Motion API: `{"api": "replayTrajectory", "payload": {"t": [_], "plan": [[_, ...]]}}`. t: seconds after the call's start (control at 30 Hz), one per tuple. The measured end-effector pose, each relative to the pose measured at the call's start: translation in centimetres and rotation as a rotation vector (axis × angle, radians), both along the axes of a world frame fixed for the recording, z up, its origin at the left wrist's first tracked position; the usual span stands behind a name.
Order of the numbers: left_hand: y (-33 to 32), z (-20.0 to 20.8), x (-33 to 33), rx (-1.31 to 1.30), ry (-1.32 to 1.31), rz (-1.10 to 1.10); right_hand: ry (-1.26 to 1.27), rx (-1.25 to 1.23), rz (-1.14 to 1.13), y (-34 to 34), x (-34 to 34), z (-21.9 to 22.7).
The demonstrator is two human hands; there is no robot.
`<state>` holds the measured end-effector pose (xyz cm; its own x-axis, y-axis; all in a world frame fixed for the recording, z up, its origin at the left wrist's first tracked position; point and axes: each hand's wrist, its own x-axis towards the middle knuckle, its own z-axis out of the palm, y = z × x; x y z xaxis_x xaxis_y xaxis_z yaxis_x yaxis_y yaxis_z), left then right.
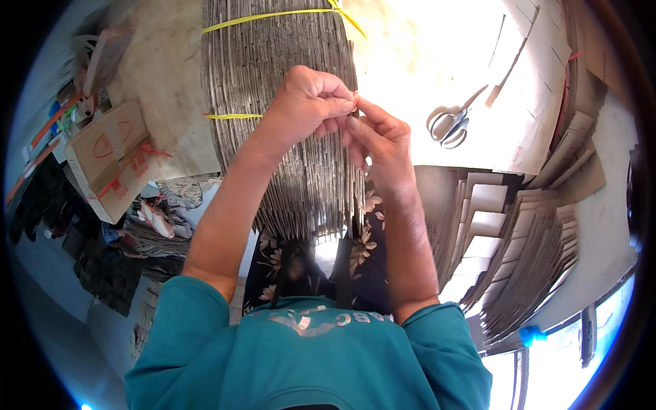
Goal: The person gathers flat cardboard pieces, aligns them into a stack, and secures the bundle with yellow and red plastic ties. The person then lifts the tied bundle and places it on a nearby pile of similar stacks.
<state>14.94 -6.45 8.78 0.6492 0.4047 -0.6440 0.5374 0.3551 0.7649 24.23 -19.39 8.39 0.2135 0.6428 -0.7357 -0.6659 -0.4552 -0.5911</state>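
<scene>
A long bundle of grey cardboard sheets (287, 61), stacked on edge, stretches from the far table edge toward my lap. One yellow strap (270, 18) crosses its far part, with a knot and loose ends at the right. A second yellow strap (232, 116) shows at the bundle's left side and disappears beneath my left forearm. My left hand (314, 101) and my right hand (383, 140) meet over the bundle's right edge, both closed in a pinch, fingertips touching. They seem to grip this second strap; the piece between the fingers is mostly hidden.
Scissors (449, 126) with grey handles lie on the bright tabletop (396, 75) to the right. An opened brown carton (113, 154) stands at the left. More stacked cardboard pieces (526, 253) lean at the right, below table height.
</scene>
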Motion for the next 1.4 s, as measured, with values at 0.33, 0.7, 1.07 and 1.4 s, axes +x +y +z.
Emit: {"api": "replayTrajectory", "payload": {"t": [0.33, 0.7, 1.07, 1.4], "plan": [[1.3, -1.0, -3.7, 1.180, 0.096, -0.598, -0.591, -0.005, 0.448, -0.5, 4.2, -5.7], [0.1, -3.0, -1.8, -0.249, -0.288, 0.230, 0.542, 0.234, -0.390, 0.8, 1.5, -7.6], [0.9, -4.9, -3.5, 0.164, -0.252, 0.028, 0.343, 0.096, -0.059, 1.7, 3.7, -8.7], [0.8, -4.9, -3.7, 0.313, -0.272, -0.023, 0.100, 0.267, 0.105, -1.1, 3.4, -8.6]]}}
